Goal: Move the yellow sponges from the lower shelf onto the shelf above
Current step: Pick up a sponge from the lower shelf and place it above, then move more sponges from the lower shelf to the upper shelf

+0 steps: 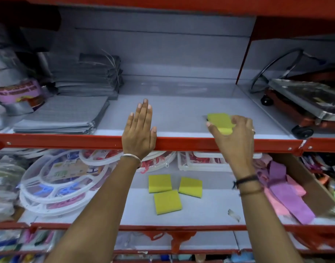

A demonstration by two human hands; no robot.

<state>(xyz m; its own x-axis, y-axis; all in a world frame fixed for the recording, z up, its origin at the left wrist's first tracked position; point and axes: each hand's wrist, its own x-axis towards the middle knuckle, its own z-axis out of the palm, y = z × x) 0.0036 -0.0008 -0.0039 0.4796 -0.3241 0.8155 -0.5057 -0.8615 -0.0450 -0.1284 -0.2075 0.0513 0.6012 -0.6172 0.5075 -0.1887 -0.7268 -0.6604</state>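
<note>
Three yellow sponges lie flat on the lower shelf (210, 209): one at the back left (160, 183), one at the back right (190, 187), one nearer the front (167, 201). On the upper shelf (174, 114) my right hand (236, 137) grips a fourth yellow sponge (219, 121) close to the red front edge, low over the shelf surface; whether the sponge touches the shelf I cannot tell. My left hand (139, 130) rests flat on the upper shelf's front edge, fingers together and extended, holding nothing.
Stacks of grey cloths (68, 114) fill the upper shelf's left side. A wheeled metal platform (303, 103) stands beyond a clear divider at the right. On the lower shelf are round white plastic hangers (54, 179) at left, white trays (202, 162) behind, and pink cloths (284, 192) at right.
</note>
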